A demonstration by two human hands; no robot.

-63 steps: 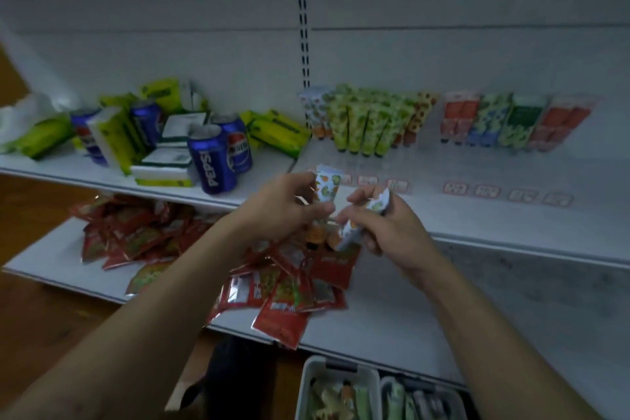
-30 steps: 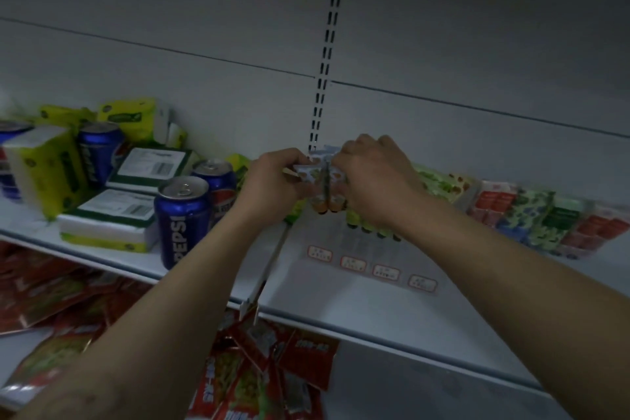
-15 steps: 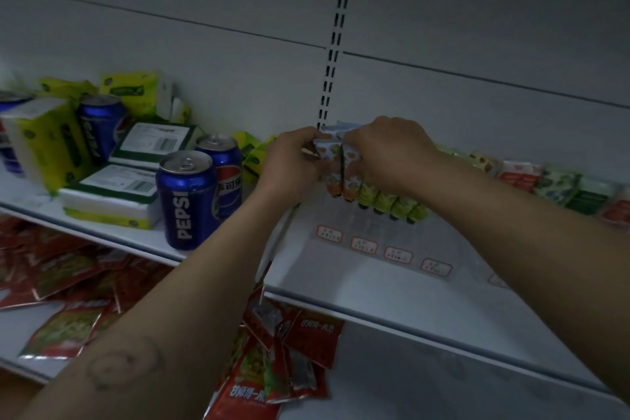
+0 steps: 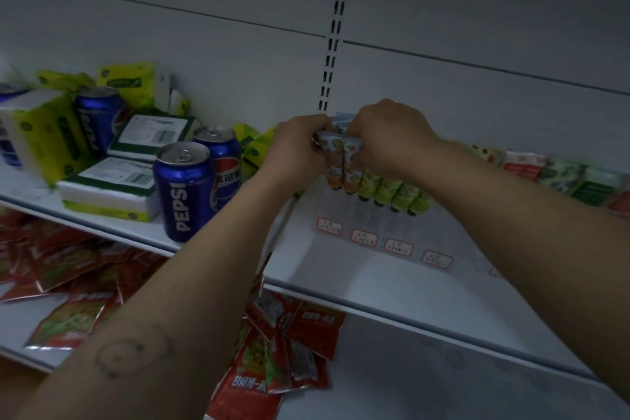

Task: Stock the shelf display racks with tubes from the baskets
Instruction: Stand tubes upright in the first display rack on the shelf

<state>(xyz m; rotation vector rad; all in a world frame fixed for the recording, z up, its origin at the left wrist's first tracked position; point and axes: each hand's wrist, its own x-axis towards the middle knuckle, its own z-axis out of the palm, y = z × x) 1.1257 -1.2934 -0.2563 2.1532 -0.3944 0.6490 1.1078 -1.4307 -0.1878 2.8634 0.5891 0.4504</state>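
Counted two orange-printed tubes [image 4: 341, 164] at the left end of the clear display rack [image 4: 341, 211], upright with caps down, side by side and touching. Found the left hand [image 4: 296, 148] curled round the top of the pair from the left and the right hand [image 4: 388, 138] curled round it from the right, both gripping. Could not see the fingertips behind the tubes.

Counted four green tubes [image 4: 392, 191] in a row just right of the pair, caps down. Noted further tubes [image 4: 562, 174] in red, green and white farther right along the rack, too blurred to count.

Counted four red-bordered price labels [image 4: 364, 237] along the rack front, plus part of a fifth beside the right forearm. Recorded the rack standing on the white shelf [image 4: 375, 286].

Counted three upright Pepsi cans [image 4: 184, 191] on the shelf section to the left, with a possible fourth cut off at the frame edge, among yellow-green tissue packs [image 4: 112, 187]. Noted red sachets [image 4: 51, 266] strewn over the lower shelf, overlapping too much to count.
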